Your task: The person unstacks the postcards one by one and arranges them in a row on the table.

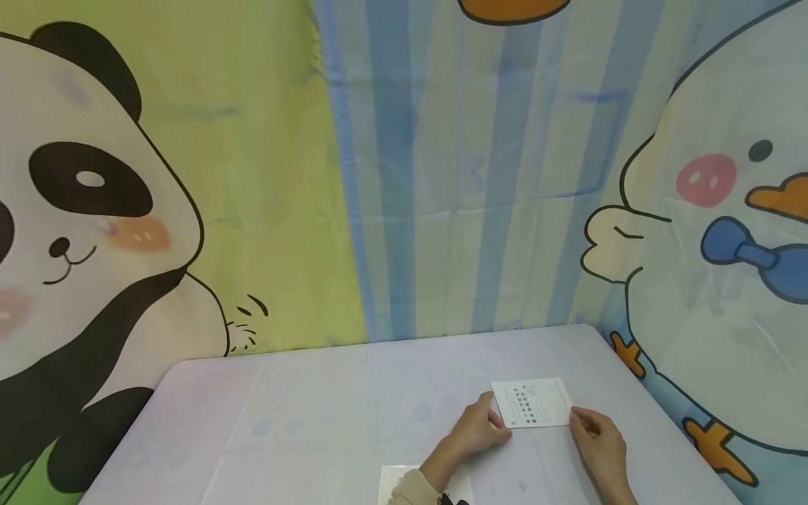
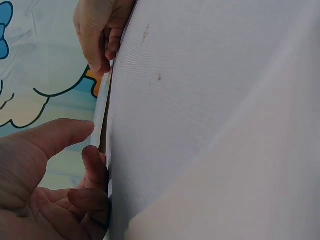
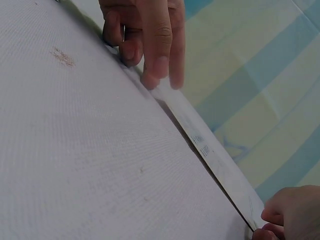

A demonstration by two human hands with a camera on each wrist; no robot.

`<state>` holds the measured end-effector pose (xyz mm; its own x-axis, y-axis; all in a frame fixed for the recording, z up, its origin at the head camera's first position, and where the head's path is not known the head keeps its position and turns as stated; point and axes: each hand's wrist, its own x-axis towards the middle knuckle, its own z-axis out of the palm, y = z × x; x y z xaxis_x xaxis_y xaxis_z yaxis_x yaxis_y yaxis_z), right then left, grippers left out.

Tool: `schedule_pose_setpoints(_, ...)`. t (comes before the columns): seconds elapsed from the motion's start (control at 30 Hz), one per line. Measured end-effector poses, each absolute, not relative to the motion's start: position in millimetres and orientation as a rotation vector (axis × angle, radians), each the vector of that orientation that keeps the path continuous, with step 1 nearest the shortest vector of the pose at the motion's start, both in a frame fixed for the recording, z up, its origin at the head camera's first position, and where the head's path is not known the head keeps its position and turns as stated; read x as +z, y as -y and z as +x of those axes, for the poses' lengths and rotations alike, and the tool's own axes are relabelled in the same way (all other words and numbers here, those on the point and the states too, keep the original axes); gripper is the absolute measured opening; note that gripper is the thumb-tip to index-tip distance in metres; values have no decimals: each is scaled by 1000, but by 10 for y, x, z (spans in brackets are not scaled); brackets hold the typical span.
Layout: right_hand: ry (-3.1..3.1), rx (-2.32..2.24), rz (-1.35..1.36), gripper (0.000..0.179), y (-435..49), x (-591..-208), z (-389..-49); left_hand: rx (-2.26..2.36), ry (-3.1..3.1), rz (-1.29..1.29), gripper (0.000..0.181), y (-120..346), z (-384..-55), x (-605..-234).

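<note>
Both hands are at a white card [image 1: 549,403] with rows of small dark print, at the right of the table in the head view. My left hand [image 1: 476,426] has thumb and fingers at the card's near left corner. My right hand [image 1: 596,445] pinches the right edge between thumb and fingers. From the side, in the right wrist view, the card [image 3: 215,160] is a thin pale strip with a dark gap under its edge. There the right hand's fingers [image 3: 161,65] meet its near end, and the left hand [image 3: 295,212] its far end.
A second white sheet [image 1: 390,478] lies at the table's front, partly hidden under the left forearm and sleeve [image 1: 416,489]. The pale table [image 1: 303,421] backs onto hanging cloths with a panda [image 1: 95,182] and a white bird [image 1: 713,315]. A small black thing [image 1: 453,501] shows by the sleeve.
</note>
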<state>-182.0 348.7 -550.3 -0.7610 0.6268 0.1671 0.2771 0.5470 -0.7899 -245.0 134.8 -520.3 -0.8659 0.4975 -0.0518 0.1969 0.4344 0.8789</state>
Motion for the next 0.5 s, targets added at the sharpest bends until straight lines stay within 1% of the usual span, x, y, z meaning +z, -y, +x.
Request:
schedule_pose_setpoints(0.23,2356,1188,-778,35,-3507,-5477,-1798,1414,-2265,604,79,-1285,-2419,-5140)
schedule_pose_setpoints(0.5,2261,1236,-860,33,-3497,-5485,-1828,1439,-2214,635,74,-1196,-2397,-5117)
